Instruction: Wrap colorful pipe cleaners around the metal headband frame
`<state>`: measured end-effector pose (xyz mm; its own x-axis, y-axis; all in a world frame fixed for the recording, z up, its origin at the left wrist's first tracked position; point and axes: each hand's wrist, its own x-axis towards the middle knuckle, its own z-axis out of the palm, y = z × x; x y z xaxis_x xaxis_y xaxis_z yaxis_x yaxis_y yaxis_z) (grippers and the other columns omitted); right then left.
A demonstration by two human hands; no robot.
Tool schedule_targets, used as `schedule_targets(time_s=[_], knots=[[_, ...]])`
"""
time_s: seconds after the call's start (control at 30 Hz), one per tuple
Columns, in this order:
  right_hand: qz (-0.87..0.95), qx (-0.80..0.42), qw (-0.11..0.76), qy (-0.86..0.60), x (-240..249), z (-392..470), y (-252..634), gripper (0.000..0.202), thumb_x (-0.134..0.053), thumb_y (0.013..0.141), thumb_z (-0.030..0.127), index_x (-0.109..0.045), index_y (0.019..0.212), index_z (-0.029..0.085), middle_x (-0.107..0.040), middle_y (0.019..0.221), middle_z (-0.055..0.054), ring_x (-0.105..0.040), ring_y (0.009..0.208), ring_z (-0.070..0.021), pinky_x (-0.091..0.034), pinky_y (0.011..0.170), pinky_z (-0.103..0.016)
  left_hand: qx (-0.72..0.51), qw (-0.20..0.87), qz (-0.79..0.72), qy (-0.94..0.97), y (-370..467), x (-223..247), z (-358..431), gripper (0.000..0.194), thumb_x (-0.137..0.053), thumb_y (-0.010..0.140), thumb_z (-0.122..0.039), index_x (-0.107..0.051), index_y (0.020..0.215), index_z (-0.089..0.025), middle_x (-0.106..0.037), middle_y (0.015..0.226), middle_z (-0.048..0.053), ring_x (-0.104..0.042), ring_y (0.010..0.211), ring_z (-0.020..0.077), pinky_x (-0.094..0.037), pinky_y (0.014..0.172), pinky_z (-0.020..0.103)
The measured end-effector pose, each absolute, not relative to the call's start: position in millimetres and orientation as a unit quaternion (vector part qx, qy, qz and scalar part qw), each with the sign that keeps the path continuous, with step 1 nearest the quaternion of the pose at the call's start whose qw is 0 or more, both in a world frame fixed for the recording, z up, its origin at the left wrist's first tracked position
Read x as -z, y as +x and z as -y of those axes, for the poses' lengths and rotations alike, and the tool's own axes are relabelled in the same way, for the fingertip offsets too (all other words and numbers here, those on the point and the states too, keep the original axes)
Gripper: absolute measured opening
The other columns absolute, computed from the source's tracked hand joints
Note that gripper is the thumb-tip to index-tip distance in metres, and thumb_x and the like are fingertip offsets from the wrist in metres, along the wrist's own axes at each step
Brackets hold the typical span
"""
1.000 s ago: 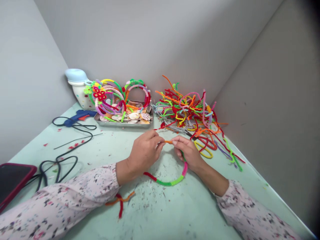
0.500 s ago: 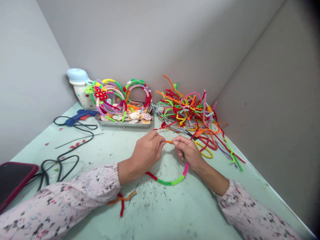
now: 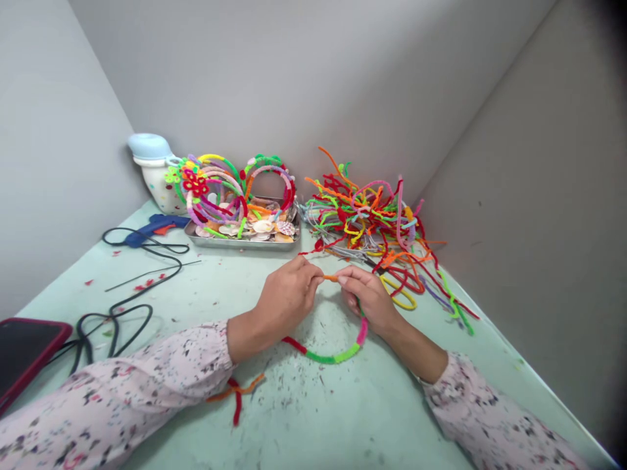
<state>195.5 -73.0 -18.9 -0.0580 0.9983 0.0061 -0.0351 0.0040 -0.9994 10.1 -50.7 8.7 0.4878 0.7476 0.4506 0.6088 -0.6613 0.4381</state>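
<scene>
Between my two hands is a ring wrapped in coloured pipe cleaner [image 3: 321,358], with red, green, light green and pink stretches curving below them. My left hand [image 3: 287,297] pinches the left end of a short orange stretch at the top. On its right end, the thumb and fingers of my right hand [image 3: 369,297] are closed. Parts of the ring lie hidden behind both hands. Near my left sleeve, a red and an orange pipe cleaner piece [image 3: 237,391] lie crossed on the table.
A metal tray [image 3: 245,244] holds shells and several finished-looking pipe cleaner rings [image 3: 215,186]. Right of it lies a tangled pipe cleaner heap [image 3: 367,209]. Leftward are a blue glue gun [image 3: 147,230], a black cord [image 3: 117,310], a phone [image 3: 29,359] and a white pot with blue lid [image 3: 154,170].
The whole view has shifted very slightly. Both hands keep the same pinch on the orange stretch, with hardly any movement.
</scene>
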Motion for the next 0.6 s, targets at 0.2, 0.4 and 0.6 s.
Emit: schedule_targets(time_s=[0.2,0.4,0.6], knots=[[0.511,-0.521,0.496,-0.471,19,73,196,0.017,-0.059,0.081,0.035,-0.06,0.083,0.018,-0.043,0.043,0.009,-0.033,0.035,-0.0049,-0.025,0.033,-0.016,-0.314,0.135,-0.407,0.847,11,-12,52,0.018,-0.046,0.089,-0.022,-0.064,0.091,-0.017,-0.058,0.085,0.003,-0.055,0.079,0.0153,-0.041,0.071,0.027],[0.515,-0.514,0.492,-0.478,18,73,196,0.017,-0.058,0.081,0.035,-0.06,0.083,0.018,-0.043,0.042,0.009,-0.033,0.034,-0.0055,-0.025,0.033,-0.016,-0.293,0.212,-0.422,0.831,10,-18,50,0.017,-0.047,0.087,-0.023,-0.063,0.086,-0.017,-0.058,0.084,0.003,-0.055,0.077,0.0155,-0.039,0.069,0.027],[0.515,-0.513,0.486,-0.485,16,74,195,0.016,-0.059,0.08,0.034,-0.061,0.082,0.018,-0.043,0.042,0.009,-0.033,0.034,-0.0051,-0.026,0.033,-0.016,-0.257,0.323,-0.432,0.802,10,-25,41,0.017,-0.05,0.082,-0.025,-0.063,0.08,-0.015,-0.061,0.076,0.001,-0.055,0.073,0.0149,-0.038,0.067,0.026]])
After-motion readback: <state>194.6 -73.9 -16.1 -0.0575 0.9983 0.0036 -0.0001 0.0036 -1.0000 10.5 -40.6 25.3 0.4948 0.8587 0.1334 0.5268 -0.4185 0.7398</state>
